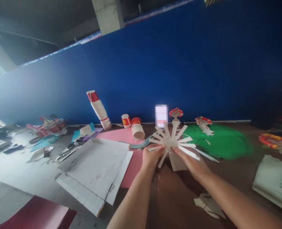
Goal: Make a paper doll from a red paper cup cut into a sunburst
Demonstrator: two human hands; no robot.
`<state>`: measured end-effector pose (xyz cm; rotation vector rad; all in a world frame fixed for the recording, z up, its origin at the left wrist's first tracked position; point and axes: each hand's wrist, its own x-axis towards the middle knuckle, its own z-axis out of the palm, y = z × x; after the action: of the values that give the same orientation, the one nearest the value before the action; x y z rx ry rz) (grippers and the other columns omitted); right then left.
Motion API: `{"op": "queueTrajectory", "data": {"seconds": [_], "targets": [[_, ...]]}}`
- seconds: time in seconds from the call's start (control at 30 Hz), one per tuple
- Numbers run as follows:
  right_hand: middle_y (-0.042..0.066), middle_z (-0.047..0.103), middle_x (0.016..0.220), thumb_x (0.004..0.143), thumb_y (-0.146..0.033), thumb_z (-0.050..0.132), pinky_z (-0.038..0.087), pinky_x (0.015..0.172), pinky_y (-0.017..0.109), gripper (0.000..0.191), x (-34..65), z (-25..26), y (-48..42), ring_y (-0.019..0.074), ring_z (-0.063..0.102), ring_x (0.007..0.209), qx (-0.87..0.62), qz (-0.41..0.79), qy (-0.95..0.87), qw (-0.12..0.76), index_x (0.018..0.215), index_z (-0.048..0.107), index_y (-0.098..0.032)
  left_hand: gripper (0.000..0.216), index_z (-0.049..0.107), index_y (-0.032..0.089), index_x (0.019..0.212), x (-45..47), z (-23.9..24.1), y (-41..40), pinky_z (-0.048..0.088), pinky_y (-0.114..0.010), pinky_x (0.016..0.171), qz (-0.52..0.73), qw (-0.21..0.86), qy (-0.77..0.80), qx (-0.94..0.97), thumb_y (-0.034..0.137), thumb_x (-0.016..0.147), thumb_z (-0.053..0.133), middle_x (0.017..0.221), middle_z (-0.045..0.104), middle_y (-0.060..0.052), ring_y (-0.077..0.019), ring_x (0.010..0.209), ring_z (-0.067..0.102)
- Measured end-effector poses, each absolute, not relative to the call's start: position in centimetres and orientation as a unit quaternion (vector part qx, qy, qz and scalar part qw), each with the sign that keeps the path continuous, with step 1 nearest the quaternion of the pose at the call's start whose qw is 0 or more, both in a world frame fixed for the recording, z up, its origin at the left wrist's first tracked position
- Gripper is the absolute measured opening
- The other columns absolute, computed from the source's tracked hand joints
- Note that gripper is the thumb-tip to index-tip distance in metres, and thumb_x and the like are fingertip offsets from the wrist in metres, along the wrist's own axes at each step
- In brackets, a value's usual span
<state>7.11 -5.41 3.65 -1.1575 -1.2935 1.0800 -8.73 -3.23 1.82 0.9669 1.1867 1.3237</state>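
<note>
Cut cup [171, 143]: held up in front of the wearer, centre to right of the view, above the brown table [171, 194]. Its wall is slit into pale strips, splayed outward like rays around a round middle. The round middle is turned roughly toward the wearer, so the cup's axis runs more or less along the line of sight; cannot tell whether the inside or outside faces the camera. Strips point up, left, right and down-left; the long one at lower right slopes down and outward.

Left hand [154, 155]: gripping the cut cup at its lower left, digits closed at the edge of the middle. Right hand [191, 161]: gripping at the lower right, thumb beside the middle, fingers largely hidden beneath. A pale flap [178, 161] shows between the hands, below the middle; cannot tell whether it is joined to the cup.

Surroundings: behind the strips, a lit screen [161, 114] and a red-rimmed figure [176, 114]. Right of these, a second figure [204, 124] at the green sheet [229, 144]. Left, a pink sheet [133, 162] partly under a white tray [95, 168]; beyond it a tall cup stack [98, 109], tilted with its top toward the left.
</note>
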Motion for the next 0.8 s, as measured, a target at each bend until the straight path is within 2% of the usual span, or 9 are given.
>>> {"op": "queueTrajectory", "data": {"seconds": [0.2,0.4,0.6,0.7,0.8], "targets": [[0.003,0.075,0.118,0.077,-0.048,0.073,0.039,0.113,0.047,0.036,7.1,3.1,-5.4,0.0324,0.062,0.122,-0.481,0.467,-0.533,0.516,0.106,0.078,-0.027,0.033,0.077,0.013,0.078,-8.7,1.7,-3.1,0.054,-0.033,0.068,0.536,0.506,0.525,0.426,0.040,0.062,0.086,0.077,0.075,-0.011,-0.0238,0.072,0.069],[0.004,0.076,0.115,0.079,-0.055,0.071,0.045,0.108,0.051,0.047,6.5,1.2,-4.5,0.0317,0.066,0.116,-0.466,0.518,-0.492,0.522,0.115,0.074,-0.025,0.029,0.077,0.015,0.079,-8.7,2.1,-3.1,0.051,-0.029,0.064,0.555,0.512,0.524,0.394,0.037,0.062,0.085,0.075,0.074,-0.007,-0.0214,0.069,0.068],[0.004,0.073,0.123,0.073,-0.052,0.077,0.045,0.109,0.050,0.051,6.2,1.2,-4.6,0.0325,0.064,0.120,-0.472,0.478,-0.486,0.559,0.116,0.072,-0.025,0.029,0.074,0.015,0.076,-8.8,2.1,-3.2,0.048,-0.028,0.061,0.532,0.495,0.552,0.408,0.039,0.062,0.084,0.069,0.071,-0.005,-0.0189,0.064,0.063],[0.002,0.072,0.125,0.073,-0.052,0.075,0.043,0.111,0.052,0.054,6.1,1.7,-4.8,0.0342,0.059,0.126,-0.473,0.452,-0.504,0.564,0.122,0.070,-0.029,0.028,0.074,0.015,0.077,-8.7,1.8,-3.3,0.049,-0.029,0.065,0.515,0.502,0.531,0.448,0.037,0.064,0.083,0.073,0.071,-0.006,-0.0193,0.068,0.063],[-0.004,0.071,0.126,0.074,-0.050,0.073,0.041,0.113,0.052,0.055,5.9,2.2,-5.0,0.0338,0.054,0.132,-0.475,0.431,-0.525,0.559,0.128,0.066,-0.039,0.024,0.073,0.015,0.076,-8.5,1.8,-3.4,0.050,-0.031,0.069,0.519,0.498,0.529,0.450,0.032,0.063,0.083,0.075,0.072,-0.007,-0.0206,0.071,0.064]]}}
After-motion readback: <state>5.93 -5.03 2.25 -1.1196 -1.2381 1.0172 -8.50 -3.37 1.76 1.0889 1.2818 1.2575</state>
